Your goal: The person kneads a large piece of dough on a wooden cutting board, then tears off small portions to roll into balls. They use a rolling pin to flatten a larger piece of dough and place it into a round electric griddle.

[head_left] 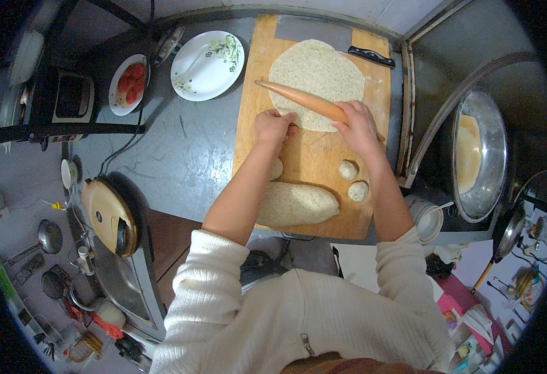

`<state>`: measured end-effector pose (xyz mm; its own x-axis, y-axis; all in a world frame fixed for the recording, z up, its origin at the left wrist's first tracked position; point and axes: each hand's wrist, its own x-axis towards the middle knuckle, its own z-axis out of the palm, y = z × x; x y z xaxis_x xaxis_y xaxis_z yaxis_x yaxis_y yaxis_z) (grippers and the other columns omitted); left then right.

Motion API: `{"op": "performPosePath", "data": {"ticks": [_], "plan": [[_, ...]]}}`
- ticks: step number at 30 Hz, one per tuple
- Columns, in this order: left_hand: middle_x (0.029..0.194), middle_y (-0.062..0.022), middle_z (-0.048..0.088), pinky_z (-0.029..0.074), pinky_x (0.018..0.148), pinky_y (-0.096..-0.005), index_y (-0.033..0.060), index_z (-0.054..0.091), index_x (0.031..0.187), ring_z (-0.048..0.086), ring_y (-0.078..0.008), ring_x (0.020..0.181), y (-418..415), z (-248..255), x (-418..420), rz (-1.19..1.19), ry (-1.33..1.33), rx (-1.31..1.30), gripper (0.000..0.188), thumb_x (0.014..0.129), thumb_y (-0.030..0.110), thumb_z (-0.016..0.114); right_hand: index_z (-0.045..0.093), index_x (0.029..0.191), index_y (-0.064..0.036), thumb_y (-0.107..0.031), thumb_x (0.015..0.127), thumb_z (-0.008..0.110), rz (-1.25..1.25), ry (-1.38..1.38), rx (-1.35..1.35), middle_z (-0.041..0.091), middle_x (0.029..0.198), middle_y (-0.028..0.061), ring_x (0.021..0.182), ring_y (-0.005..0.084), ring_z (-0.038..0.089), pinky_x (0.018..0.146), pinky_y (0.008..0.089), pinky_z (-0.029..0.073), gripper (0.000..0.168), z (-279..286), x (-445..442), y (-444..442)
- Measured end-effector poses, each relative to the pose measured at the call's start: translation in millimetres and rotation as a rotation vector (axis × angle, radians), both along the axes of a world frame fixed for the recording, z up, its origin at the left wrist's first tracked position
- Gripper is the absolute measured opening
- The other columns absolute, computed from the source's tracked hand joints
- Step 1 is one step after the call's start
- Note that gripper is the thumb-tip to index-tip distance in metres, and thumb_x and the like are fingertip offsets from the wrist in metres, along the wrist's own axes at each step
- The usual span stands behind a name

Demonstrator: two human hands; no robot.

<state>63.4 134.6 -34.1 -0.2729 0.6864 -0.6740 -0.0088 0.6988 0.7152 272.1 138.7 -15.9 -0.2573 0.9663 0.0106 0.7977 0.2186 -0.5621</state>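
A thin round sheet of speckled dough (327, 65) lies on a wooden board (311, 159). My left hand (273, 126) pinches the sheet's near left edge between thumb and fingers. In my right hand (357, 126) is the thick end of a tapered wooden rolling pin (301, 99), which slants across the dough with its thin tip past the left edge. Closer to me rest a long dough log (297, 204) and two small dough balls, one (348, 169) above the other (358, 190). Another dough ball (277, 169) is partly hidden by my left forearm.
A cleaver with a black handle (371, 56) lies at the board's far edge. Left of the board are a floral white plate (208, 70) and a bowl of red food (131, 84). On the right, a metal basin (493, 163) holds flatbread (467, 154); a white tub (429, 224) stands nearer.
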Motion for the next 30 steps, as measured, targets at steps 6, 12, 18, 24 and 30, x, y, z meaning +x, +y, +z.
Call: {"op": "performPosePath", "data": {"ticks": [6, 12, 18, 24, 30], "plan": [[0.065, -0.0051, 0.063, 0.037, 0.037, -0.0253, 0.0116, 0.05, 0.068, 0.058, -0.0125, 0.049, -13, 16, -11, 0.027, -0.145, -0.042, 0.025, 0.078, 0.013, 0.073, 0.059, 0.114, -0.004, -0.007, 0.073, 0.071, -0.013, 0.091, 0.021, 0.057, 0.106, 0.014, 0.102, 0.0327, 0.053, 0.089, 0.04, 0.043, 0.043, 7, 4, -7], [0.07, -0.0036, 0.064, 0.039, 0.04, -0.0221, 0.013, 0.049, 0.07, 0.064, -0.0118, 0.056, -30, 15, -26, 0.036, -0.154, -0.047, 0.025, 0.08, 0.012, 0.072, 0.058, 0.114, -0.003, -0.007, 0.073, 0.071, -0.014, 0.089, -0.015, 0.056, 0.106, 0.0149, 0.102, 0.0338, 0.053, 0.09, 0.0397, 0.043, 0.044, 17, 6, -13], [0.069, -0.0044, 0.065, 0.047, 0.044, -0.0249, 0.0075, 0.058, 0.08, 0.065, -0.0132, 0.056, -38, 22, -44, -0.169, -0.132, -0.113, 0.015, 0.082, 0.016, 0.071, 0.058, 0.114, -0.003, -0.006, 0.072, 0.071, -0.073, 0.101, -0.026, 0.056, 0.111, 0.0156, 0.105, 0.0345, 0.052, 0.091, 0.0395, 0.043, 0.044, 18, 9, -16], [0.123, -0.0128, 0.058, 0.051, 0.083, -0.0431, 0.0064, 0.057, 0.119, 0.061, -0.0278, 0.105, -31, 29, -48, -0.759, 0.866, 0.45, 0.043, 0.087, 0.034, 0.062, 0.058, 0.115, -0.003, -0.006, 0.071, 0.072, -0.255, 0.08, 0.068, 0.056, 0.113, 0.0153, 0.106, 0.0338, 0.052, 0.094, 0.0391, 0.042, 0.046, -1, 21, -12], [0.156, -0.0027, 0.007, 0.007, 0.113, -0.0546, 0.0229, 0.015, 0.149, 0.003, -0.0278, 0.143, -27, 3, -30, -1.406, 0.974, 0.552, 0.073, 0.089, 0.057, 0.041, 0.057, 0.116, -0.004, -0.007, 0.071, 0.073, -0.349, 0.164, 0.069, 0.056, 0.114, 0.0145, 0.109, 0.0323, 0.052, 0.097, 0.0391, 0.04, 0.049, -3, 30, -9]]}}
